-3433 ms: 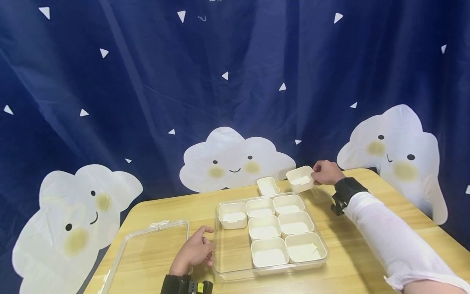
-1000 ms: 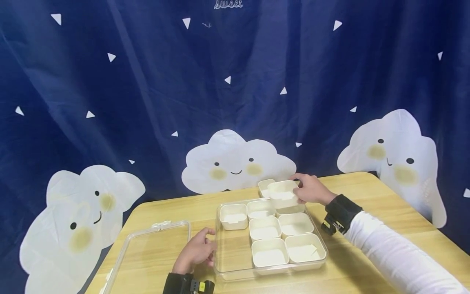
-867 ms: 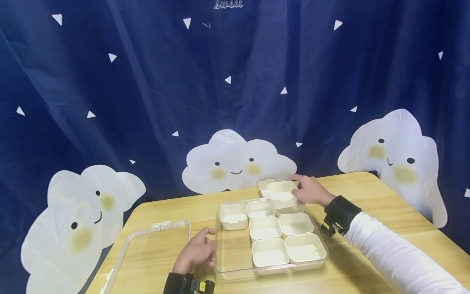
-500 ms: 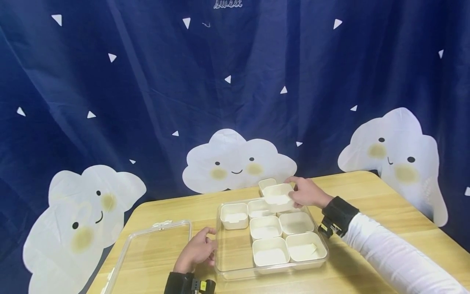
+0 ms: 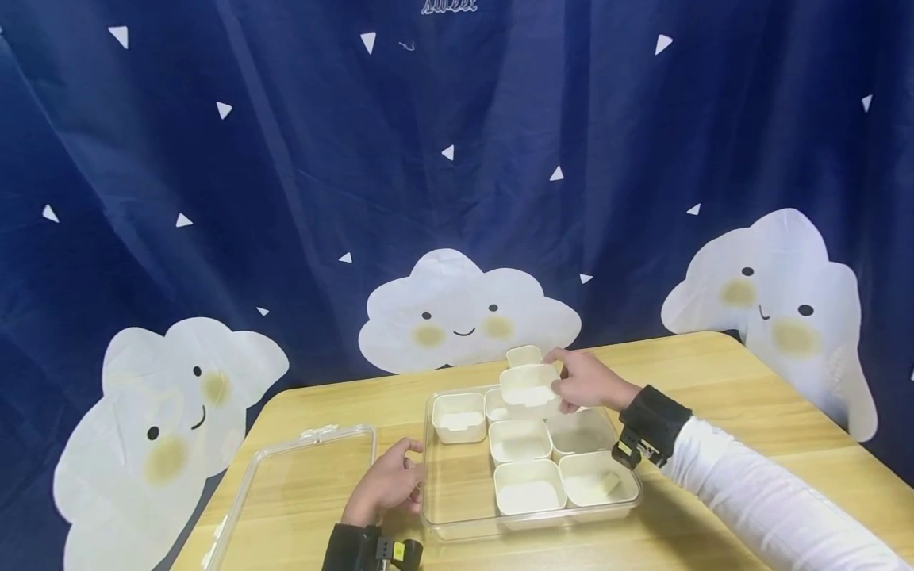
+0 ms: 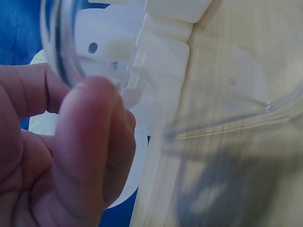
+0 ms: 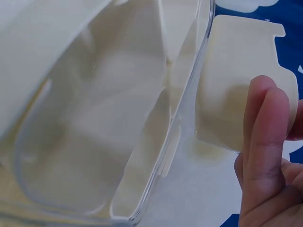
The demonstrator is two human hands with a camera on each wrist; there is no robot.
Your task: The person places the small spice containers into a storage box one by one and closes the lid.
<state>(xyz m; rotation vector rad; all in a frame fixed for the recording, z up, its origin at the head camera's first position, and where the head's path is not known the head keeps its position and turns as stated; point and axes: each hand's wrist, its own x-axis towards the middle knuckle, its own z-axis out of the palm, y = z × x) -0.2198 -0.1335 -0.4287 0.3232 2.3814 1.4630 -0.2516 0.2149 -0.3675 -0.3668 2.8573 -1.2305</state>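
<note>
- My right hand (image 5: 581, 382) pinches a white cup (image 5: 530, 391) by its rim, held in the air above the back row of the clear tray (image 5: 457, 530).
- My left hand (image 5: 389, 485) curls around the tray's near-left corner, bracing it.
- The empty slots are down the tray's left column (below the lone cup (image 5: 458, 416)), so I'd carry mine over there, keep it level and lower it straight.
- One more cup (image 5: 524, 355) sits on the table (image 5: 714, 381) behind the tray; the lid (image 5: 300, 492) lies left.
</note>
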